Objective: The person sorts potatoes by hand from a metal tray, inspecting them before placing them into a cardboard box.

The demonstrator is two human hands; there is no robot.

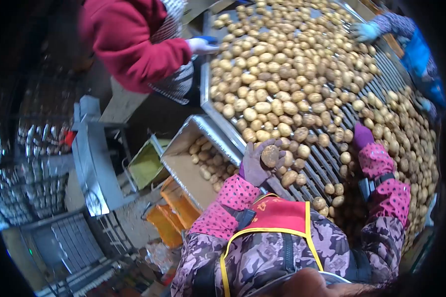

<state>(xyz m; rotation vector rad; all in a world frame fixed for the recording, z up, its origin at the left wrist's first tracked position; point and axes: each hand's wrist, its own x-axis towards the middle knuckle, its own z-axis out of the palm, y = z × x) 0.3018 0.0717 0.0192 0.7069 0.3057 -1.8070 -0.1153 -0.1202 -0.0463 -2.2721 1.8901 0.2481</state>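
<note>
My left hand, in a purple glove, holds a brown potato at the near left edge of the roller conveyor. The potato lies in the palm with the fingers curled beside it. My right hand, gloved in purple too, is over the rollers, close to the potatoes on the right side. Its fingers are too hard to make out to tell what they grip. Many loose potatoes cover the conveyor, and a further heap lies to the right.
A metal-edged bin holding potatoes stands left of the conveyor. Beyond it are a yellow-green container and orange bags. A person in a red sleeve works at the left; another's gloved hand is at the upper right.
</note>
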